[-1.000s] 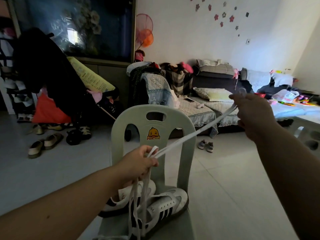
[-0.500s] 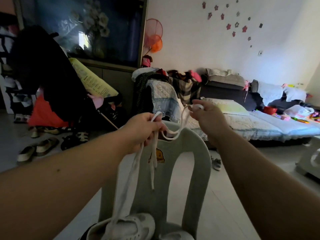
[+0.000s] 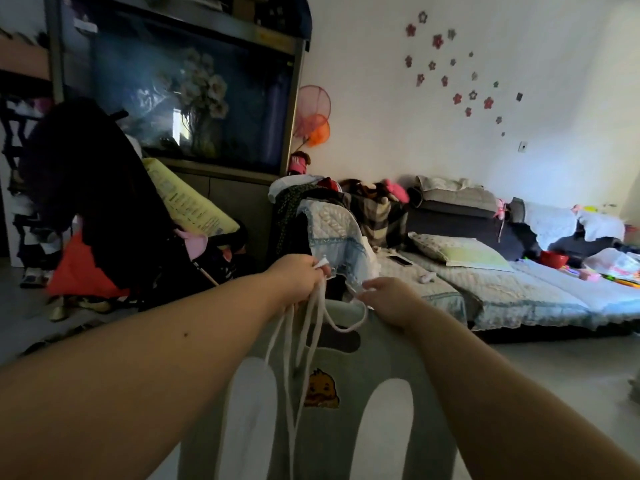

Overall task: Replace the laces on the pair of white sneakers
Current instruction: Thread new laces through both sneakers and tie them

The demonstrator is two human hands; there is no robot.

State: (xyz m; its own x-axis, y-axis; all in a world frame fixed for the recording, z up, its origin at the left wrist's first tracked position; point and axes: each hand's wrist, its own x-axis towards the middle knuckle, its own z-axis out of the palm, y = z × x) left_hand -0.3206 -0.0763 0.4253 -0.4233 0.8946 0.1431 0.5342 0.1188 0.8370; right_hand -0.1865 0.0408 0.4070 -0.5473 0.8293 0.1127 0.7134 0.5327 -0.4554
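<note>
The left hand (image 3: 299, 277) grips several strands of flat white shoelace (image 3: 343, 329) in its fist above the pale green plastic chair back (image 3: 381, 375). The right hand (image 3: 389, 301) pinches 1 end just beside it. The strands hang past a yellow duck sticker (image 3: 320, 389), cut off at the bottom edge.

**Dim, cluttered living room**

The far white wall (image 3: 381, 98) carries scattered flower stickers (image 3: 438, 40) and a small socket (image 3: 523, 146). At far left a dark glass-fronted tank (image 3: 194, 98) sits on a cabinet, with pink and orange nets (image 3: 313, 105) just beside it. A low quilted mattress (image 3: 519, 296) with a pillow (image 3: 464, 252) runs along the right, and clothes (image 3: 374, 209) are heaped at its left end. The floor (image 3: 554, 375) is pale. A grey-green plastic chair back (image 3: 346, 438) stands near. The light is brighter on the right.
</note>
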